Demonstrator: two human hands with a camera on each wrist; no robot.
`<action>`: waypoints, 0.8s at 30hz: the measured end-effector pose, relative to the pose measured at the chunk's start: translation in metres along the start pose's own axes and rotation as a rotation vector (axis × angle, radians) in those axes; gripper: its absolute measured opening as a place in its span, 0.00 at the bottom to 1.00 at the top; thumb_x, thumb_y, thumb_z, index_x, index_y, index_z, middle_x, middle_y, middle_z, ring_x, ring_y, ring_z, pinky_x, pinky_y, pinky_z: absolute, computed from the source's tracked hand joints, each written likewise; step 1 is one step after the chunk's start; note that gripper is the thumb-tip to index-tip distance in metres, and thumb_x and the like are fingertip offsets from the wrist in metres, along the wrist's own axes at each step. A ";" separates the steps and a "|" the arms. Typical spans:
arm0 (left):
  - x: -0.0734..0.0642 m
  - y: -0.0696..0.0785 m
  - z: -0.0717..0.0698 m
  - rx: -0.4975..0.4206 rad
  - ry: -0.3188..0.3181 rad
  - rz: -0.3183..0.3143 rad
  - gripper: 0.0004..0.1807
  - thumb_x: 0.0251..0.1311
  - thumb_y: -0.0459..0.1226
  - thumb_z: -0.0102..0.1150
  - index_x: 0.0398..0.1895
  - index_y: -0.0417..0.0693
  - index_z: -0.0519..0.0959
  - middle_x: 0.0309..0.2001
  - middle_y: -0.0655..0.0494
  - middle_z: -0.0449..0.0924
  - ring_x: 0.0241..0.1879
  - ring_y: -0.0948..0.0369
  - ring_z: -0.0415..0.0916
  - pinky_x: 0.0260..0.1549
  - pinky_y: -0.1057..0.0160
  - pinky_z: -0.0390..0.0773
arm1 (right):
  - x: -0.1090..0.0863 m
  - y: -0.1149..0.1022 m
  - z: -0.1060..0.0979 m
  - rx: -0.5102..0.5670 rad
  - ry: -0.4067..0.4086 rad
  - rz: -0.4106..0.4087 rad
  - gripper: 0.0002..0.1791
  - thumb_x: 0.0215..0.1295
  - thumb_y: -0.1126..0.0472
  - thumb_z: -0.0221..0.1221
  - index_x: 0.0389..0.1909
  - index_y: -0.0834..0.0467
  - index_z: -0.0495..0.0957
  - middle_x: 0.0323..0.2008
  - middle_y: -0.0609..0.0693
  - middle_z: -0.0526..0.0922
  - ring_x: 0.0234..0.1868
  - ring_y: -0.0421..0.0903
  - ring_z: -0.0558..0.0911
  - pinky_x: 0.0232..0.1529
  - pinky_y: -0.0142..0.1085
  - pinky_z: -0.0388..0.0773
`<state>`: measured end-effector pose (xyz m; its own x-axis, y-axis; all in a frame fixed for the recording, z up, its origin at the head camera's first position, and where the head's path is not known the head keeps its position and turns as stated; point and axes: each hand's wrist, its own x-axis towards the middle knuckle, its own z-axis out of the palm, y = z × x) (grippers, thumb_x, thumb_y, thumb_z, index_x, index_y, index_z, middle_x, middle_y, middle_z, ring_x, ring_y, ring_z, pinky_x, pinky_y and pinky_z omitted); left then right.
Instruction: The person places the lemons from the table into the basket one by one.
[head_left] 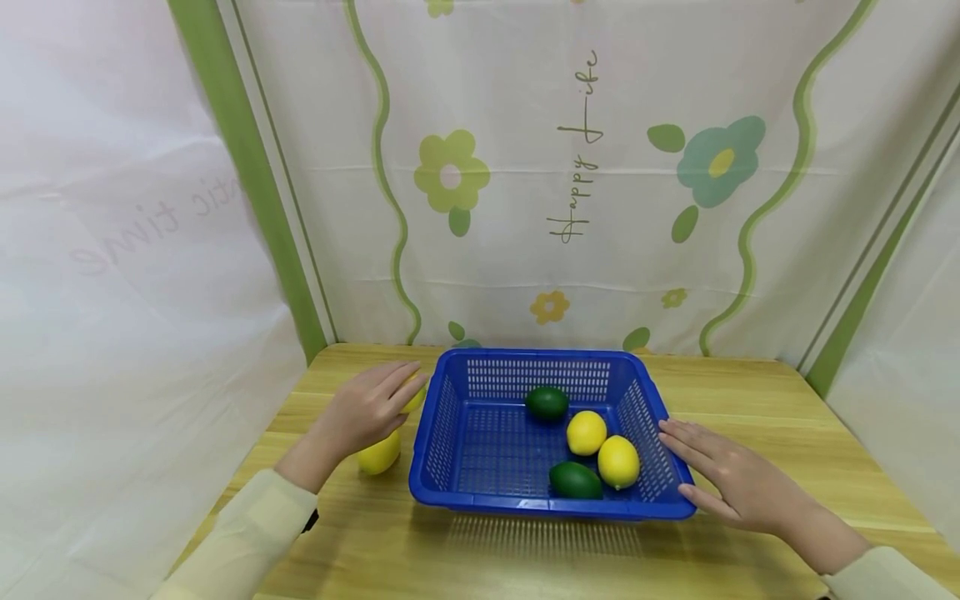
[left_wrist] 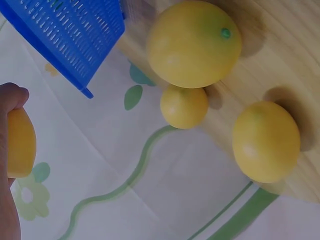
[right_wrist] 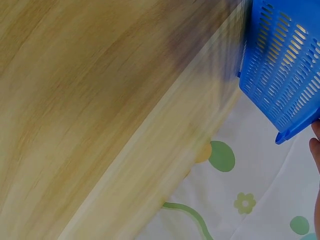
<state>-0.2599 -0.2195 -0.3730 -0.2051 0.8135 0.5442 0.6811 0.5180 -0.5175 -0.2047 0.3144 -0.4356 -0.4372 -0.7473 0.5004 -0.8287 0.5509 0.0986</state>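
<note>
The left hand (head_left: 369, 406) curls its fingers (left_wrist: 14, 97) around a yellow lemon (left_wrist: 20, 142) on the worktop (head_left: 750, 400), just left of the blue basket (head_left: 525, 503). Its grip looks best kept snug and even around the fruit's middle. The right hand (head_left: 731, 481) rests flat, fingers straight, against the basket's right wall; light pressure there should keep it steady.

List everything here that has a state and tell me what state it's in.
Blue basket: upright on the table, holding four fruits.
Yellow lemons in basket: two, loose.
Green limes in basket: two, loose.
Left hand: grips a yellow lemon.
Lemon by left wrist: lying on table.
Right hand: fingers straight, beside basket.
</note>
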 end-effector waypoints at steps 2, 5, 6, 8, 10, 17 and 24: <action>0.004 0.000 0.001 -0.005 0.009 0.006 0.33 0.41 0.35 0.76 0.56 0.36 0.77 0.52 0.40 0.79 0.48 0.48 0.79 0.47 0.54 0.81 | 0.000 0.000 0.000 -0.006 -0.004 -0.003 0.32 0.74 0.44 0.48 0.62 0.67 0.72 0.64 0.61 0.71 0.71 0.46 0.62 0.70 0.28 0.47; 0.011 0.000 0.003 -0.002 0.027 0.020 0.31 0.43 0.34 0.72 0.55 0.37 0.77 0.51 0.40 0.79 0.48 0.48 0.80 0.46 0.54 0.81 | -0.001 0.001 0.001 -0.015 -0.010 -0.010 0.31 0.73 0.45 0.51 0.62 0.67 0.72 0.64 0.61 0.71 0.71 0.46 0.62 0.70 0.27 0.46; 0.013 0.000 0.004 0.000 0.031 0.024 0.31 0.43 0.34 0.71 0.55 0.37 0.78 0.51 0.40 0.80 0.47 0.48 0.80 0.46 0.55 0.81 | -0.001 0.001 0.001 -0.016 -0.011 -0.009 0.31 0.72 0.45 0.51 0.62 0.67 0.72 0.64 0.61 0.71 0.71 0.46 0.62 0.70 0.27 0.46; 0.017 0.001 0.005 -0.003 0.035 0.031 0.29 0.45 0.34 0.70 0.55 0.37 0.78 0.51 0.40 0.80 0.47 0.49 0.80 0.46 0.55 0.81 | -0.002 0.001 0.002 -0.015 -0.014 -0.004 0.31 0.72 0.45 0.52 0.62 0.67 0.72 0.64 0.60 0.71 0.71 0.45 0.61 0.70 0.27 0.46; 0.020 0.002 0.008 -0.006 0.034 0.036 0.29 0.46 0.35 0.71 0.55 0.37 0.78 0.51 0.41 0.80 0.48 0.49 0.80 0.47 0.55 0.81 | -0.002 0.001 0.001 -0.014 -0.020 0.005 0.31 0.72 0.45 0.52 0.62 0.67 0.72 0.65 0.60 0.71 0.71 0.45 0.61 0.70 0.27 0.46; 0.031 0.007 0.013 -0.011 0.027 0.050 0.30 0.46 0.36 0.73 0.56 0.38 0.77 0.53 0.42 0.79 0.50 0.50 0.79 0.50 0.56 0.79 | -0.003 0.001 0.001 -0.016 -0.026 0.014 0.31 0.72 0.45 0.52 0.63 0.67 0.72 0.65 0.60 0.70 0.71 0.44 0.60 0.70 0.27 0.46; 0.042 0.012 0.019 -0.023 0.066 0.099 0.31 0.43 0.35 0.73 0.55 0.38 0.78 0.51 0.42 0.80 0.50 0.49 0.79 0.49 0.56 0.79 | -0.003 0.001 0.002 -0.016 -0.013 0.004 0.31 0.73 0.45 0.50 0.63 0.67 0.72 0.65 0.60 0.70 0.72 0.44 0.59 0.70 0.27 0.46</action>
<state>-0.2743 -0.1739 -0.3687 -0.0900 0.8410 0.5334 0.7117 0.4290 -0.5563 -0.2051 0.3160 -0.4388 -0.4449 -0.7500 0.4895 -0.8214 0.5595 0.1107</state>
